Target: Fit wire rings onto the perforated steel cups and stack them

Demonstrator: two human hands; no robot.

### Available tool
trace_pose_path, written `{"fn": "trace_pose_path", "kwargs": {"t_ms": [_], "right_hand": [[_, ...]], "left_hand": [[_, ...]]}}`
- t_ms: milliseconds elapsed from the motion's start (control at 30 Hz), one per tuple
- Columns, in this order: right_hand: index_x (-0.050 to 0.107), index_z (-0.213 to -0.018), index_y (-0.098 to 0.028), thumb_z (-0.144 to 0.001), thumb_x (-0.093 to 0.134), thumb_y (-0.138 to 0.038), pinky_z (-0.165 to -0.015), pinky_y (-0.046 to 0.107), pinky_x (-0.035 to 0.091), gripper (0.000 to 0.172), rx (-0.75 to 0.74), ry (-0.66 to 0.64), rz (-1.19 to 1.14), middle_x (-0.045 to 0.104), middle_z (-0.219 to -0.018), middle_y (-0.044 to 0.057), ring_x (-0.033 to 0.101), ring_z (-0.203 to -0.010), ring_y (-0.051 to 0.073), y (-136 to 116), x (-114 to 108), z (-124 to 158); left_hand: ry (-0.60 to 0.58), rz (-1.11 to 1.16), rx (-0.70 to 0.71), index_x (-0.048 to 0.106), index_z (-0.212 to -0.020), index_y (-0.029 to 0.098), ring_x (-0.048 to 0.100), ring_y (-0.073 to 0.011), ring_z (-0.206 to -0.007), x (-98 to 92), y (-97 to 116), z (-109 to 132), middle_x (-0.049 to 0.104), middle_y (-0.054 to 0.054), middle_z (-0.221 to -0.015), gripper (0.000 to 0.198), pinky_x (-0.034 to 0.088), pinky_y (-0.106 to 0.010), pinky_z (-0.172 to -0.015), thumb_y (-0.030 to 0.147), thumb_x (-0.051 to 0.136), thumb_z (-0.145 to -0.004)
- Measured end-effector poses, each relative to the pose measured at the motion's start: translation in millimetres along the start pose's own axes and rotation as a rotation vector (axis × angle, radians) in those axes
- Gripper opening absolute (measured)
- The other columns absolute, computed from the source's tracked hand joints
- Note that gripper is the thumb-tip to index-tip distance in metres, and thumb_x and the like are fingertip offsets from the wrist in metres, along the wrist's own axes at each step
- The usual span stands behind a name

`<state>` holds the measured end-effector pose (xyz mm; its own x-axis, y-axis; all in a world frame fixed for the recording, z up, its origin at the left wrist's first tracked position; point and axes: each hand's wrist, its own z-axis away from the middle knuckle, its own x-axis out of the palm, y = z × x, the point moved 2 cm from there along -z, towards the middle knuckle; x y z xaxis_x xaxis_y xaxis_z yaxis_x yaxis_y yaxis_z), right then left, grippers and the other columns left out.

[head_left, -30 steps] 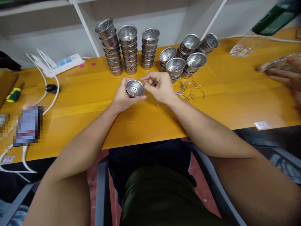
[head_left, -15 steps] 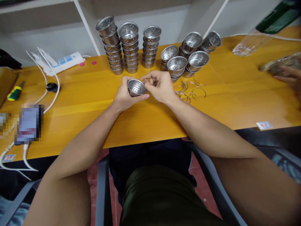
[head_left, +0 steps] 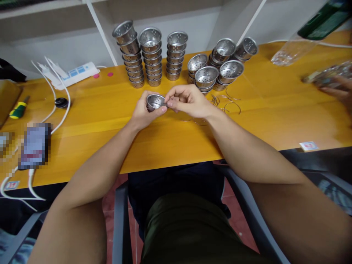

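My left hand [head_left: 143,112] is wrapped round a small perforated steel strainer cup [head_left: 155,102], its open mouth tilted up, with the thumb along its near side. At the cup's right rim, my right hand [head_left: 187,101] is closed in a pinch; what lies between its fingertips is too small to make out. Several thin curved wires [head_left: 232,108] lie loose on the table to the right of that hand, partly hidden by it. Behind my hands stand stacks of the same cups: a tall left stack [head_left: 133,60], a middle stack [head_left: 154,60] and a shorter stack [head_left: 176,58].
More cups [head_left: 207,77] cluster at the back right. A plastic bottle [head_left: 293,47] and another person's hand [head_left: 339,88] by a clear bag are at far right. On the left lie a power strip [head_left: 79,75], white cables, a phone [head_left: 35,146] and a screwdriver [head_left: 18,110].
The strainer cup and my left hand have shifted slightly left and tilted. My right hand has turned a little, its fingertips now lower against the cup's right rim.
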<state>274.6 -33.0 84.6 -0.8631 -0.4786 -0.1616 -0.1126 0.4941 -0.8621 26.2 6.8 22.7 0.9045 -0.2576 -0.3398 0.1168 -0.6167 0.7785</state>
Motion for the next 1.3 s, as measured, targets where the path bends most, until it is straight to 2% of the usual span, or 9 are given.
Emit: {"fn": "trace_pose_path", "kwargs": {"t_ms": [100,200,400,600,833,933,1133,1233,1300], "right_hand": [[0.086,-0.112,-0.019,-0.099,0.117,-0.074,-0.059,0.024,0.047,0.064,0.01,-0.078,-0.042,0.073,-0.078,-0.002,0.061,-0.064,0.011,-3.3,-3.9,0.6],[0.085,-0.111,-0.021,-0.098,0.117,-0.078,-0.059,0.026,0.048,0.067,0.037,-0.066,-0.049,0.068,-0.075,-0.004,0.058,-0.063,0.012,-4.6,-1.0,0.8],[0.085,-0.108,-0.02,-0.094,0.12,-0.075,-0.059,0.027,0.045,0.066,0.041,-0.053,-0.062,0.068,-0.075,-0.004,0.054,-0.063,0.012,-2.0,4.7,2.2],[0.084,-0.109,-0.02,-0.095,0.121,-0.073,-0.06,0.027,0.044,0.066,0.058,-0.061,-0.07,0.069,-0.077,-0.003,0.054,-0.064,0.012,-0.7,5.2,2.7],[0.083,-0.107,-0.02,-0.091,0.119,-0.083,-0.062,0.027,0.046,0.075,0.062,-0.027,-0.06,0.069,-0.077,-0.003,0.056,-0.069,0.013,0.7,9.0,2.0],[0.083,-0.107,-0.02,-0.092,0.119,-0.082,-0.063,0.027,0.048,0.073,0.051,-0.025,-0.057,0.069,-0.076,-0.003,0.055,-0.068,0.013,-0.5,8.9,2.1],[0.085,-0.107,-0.02,-0.094,0.12,-0.076,-0.065,0.027,0.051,0.067,0.043,-0.046,-0.072,0.072,-0.08,-0.002,0.059,-0.069,0.013,-1.1,8.2,2.4],[0.086,-0.107,-0.021,-0.093,0.118,-0.081,-0.068,0.031,0.056,0.069,0.065,-0.041,-0.043,0.075,-0.086,0.001,0.063,-0.075,0.016,-0.2,8.3,3.6],[0.088,-0.115,-0.023,-0.09,0.117,-0.085,-0.07,0.034,0.06,0.073,0.07,0.015,0.013,0.074,-0.089,0.002,0.064,-0.079,0.019,-0.2,7.1,5.1]], "left_hand": [[-0.063,0.055,0.025,0.069,-0.15,0.029,0.088,-0.0272,-0.111,-0.6,-0.9,0.8,0.083,-0.007,-0.131,0.101,0.076,-0.043,-0.095,0.105,0.101,-0.092],[-0.082,0.044,0.048,0.063,-0.154,0.03,0.088,-0.0281,-0.115,1.1,-2.8,3.3,0.08,-0.008,-0.139,0.106,0.076,-0.046,-0.1,0.099,0.11,-0.087],[-0.06,-0.032,0.037,0.059,-0.155,0.032,0.085,-0.0284,-0.116,3.0,-8.2,5.8,0.074,-0.007,-0.136,0.1,0.073,-0.051,-0.107,0.091,0.11,-0.092],[-0.053,-0.054,0.034,0.06,-0.154,0.031,0.084,-0.0286,-0.114,2.6,-6.6,5.7,0.073,-0.006,-0.133,0.1,0.073,-0.052,-0.107,0.088,0.112,-0.091],[-0.048,-0.047,0.057,0.063,-0.154,0.03,0.084,-0.0253,-0.107,2.3,-9.0,4.5,0.075,-0.006,-0.132,0.1,0.075,-0.048,-0.099,0.087,0.115,-0.091],[-0.04,-0.057,0.053,0.064,-0.154,0.03,0.086,-0.0253,-0.107,1.8,-8.0,4.1,0.077,-0.005,-0.131,0.101,0.077,-0.047,-0.098,0.083,0.119,-0.089],[-0.042,-0.055,0.028,0.065,-0.155,0.031,0.088,-0.0292,-0.111,0.1,-5.6,4.4,0.079,-0.007,-0.132,0.101,0.079,-0.053,-0.102,0.083,0.12,-0.087],[-0.047,-0.06,0.011,0.066,-0.154,0.032,0.088,-0.032,-0.116,-0.2,-7.4,4.3,0.078,-0.007,-0.133,0.101,0.079,-0.056,-0.107,0.083,0.12,-0.086],[-0.039,-0.06,0.015,0.065,-0.156,0.033,0.088,-0.0335,-0.122,0.0,-10.0,3.3,0.077,-0.008,-0.136,0.102,0.078,-0.057,-0.111,0.084,0.119,-0.087]]}}
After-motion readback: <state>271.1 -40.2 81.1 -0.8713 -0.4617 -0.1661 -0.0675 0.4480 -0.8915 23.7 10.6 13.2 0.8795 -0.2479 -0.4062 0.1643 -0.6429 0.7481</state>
